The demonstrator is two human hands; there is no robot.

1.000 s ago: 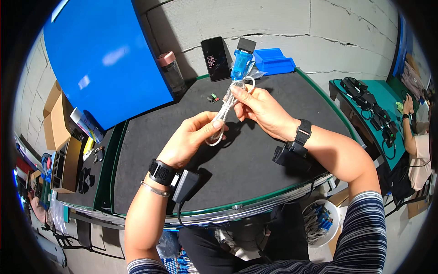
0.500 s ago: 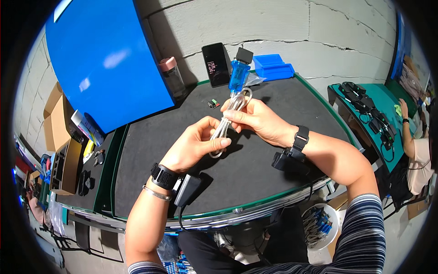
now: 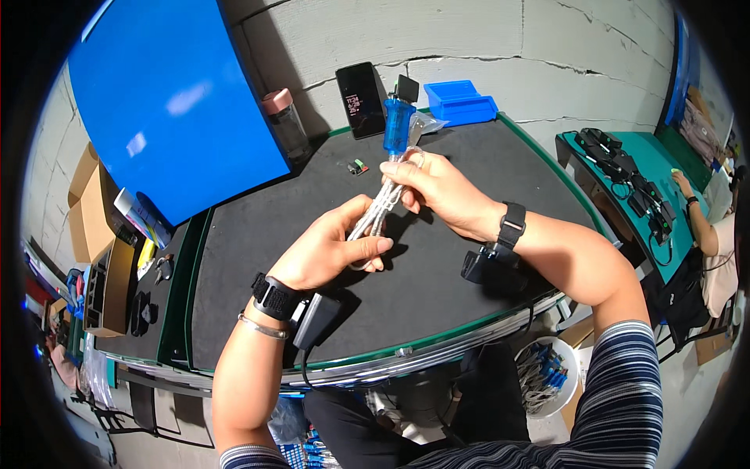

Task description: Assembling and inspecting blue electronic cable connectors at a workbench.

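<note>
above the dark mat (image 3: 437, 313), both hands (image 3: 324, 246) (image 3: 449, 191) grip the bundled cable (image 3: 380, 208) between them

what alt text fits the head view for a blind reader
The person's left hand and right hand hold a bundled pale cable, its blue plug at the far end, above a dark table. Beyond them are a bottle, a phone and a blue bin.

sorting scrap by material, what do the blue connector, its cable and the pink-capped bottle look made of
Blue connector: likely glossy plastic, being translucent. Cable: perhaps clear plastic over metal, given its silvery sheen. Bottle: smooth glass or clear plastic, can't tell; its sides are transparent. Cap: probably plastic, evenly pink.
</note>
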